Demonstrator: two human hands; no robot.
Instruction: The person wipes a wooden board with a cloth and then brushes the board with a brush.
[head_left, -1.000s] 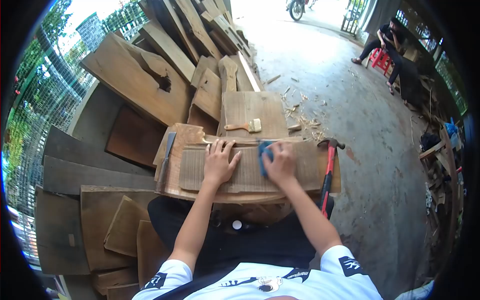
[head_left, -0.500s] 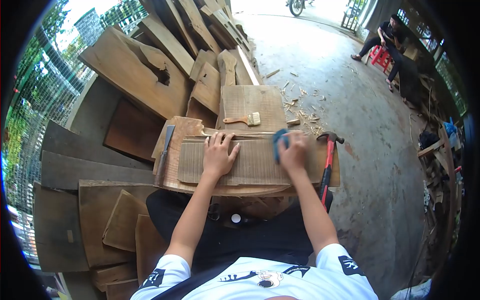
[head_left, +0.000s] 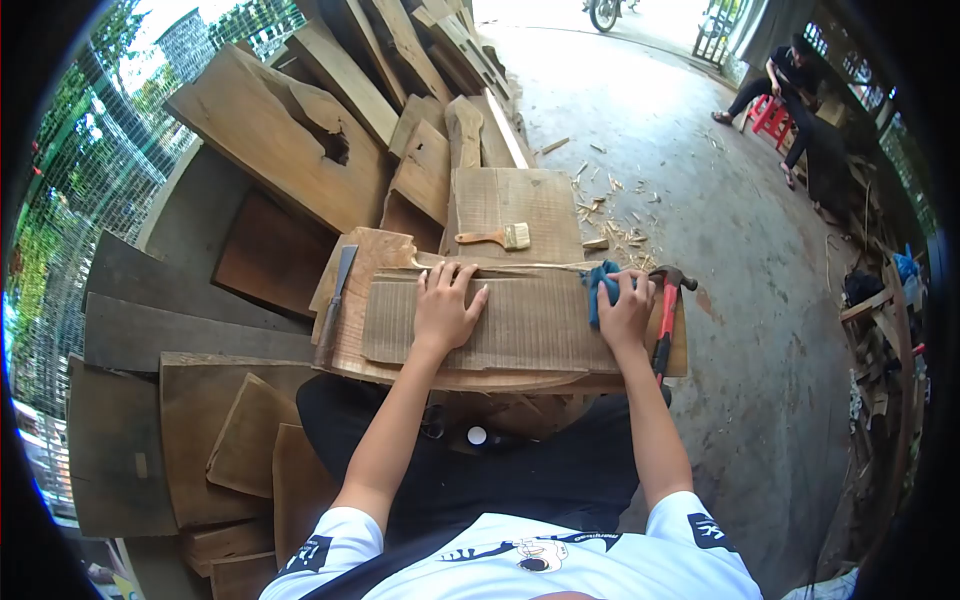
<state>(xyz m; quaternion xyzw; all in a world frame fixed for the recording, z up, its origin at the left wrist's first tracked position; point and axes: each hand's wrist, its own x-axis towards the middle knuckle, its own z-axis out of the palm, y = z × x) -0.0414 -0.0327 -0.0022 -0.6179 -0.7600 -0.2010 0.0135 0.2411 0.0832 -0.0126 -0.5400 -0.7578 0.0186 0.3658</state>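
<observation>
A ridged brown wooden board (head_left: 530, 320) lies across a larger wooden slab (head_left: 350, 262) in front of me. My left hand (head_left: 447, 310) rests flat on the board's left part, its fingers spread toward the far edge. At the board's right end, my right hand (head_left: 625, 308) grips a blue cloth (head_left: 602, 285) and presses it against the surface. A claw hammer (head_left: 668, 320) with a red and black handle lies just right of that hand. Left of the board is a chisel (head_left: 340, 295). Beyond the far edge, a paintbrush (head_left: 500, 236) lies on another board (head_left: 520, 195).
Many wooden planks (head_left: 285, 145) lean and lie along the left side by a mesh fence (head_left: 120, 130). Wood chips (head_left: 615, 225) are scattered on the concrete floor (head_left: 760, 350). A person (head_left: 790, 85) sits on a red stool (head_left: 770, 118) at the far right.
My right hand has slid the blue cloth rightward along the board to its right end, close to the hammer. My left hand stays in place on the board.
</observation>
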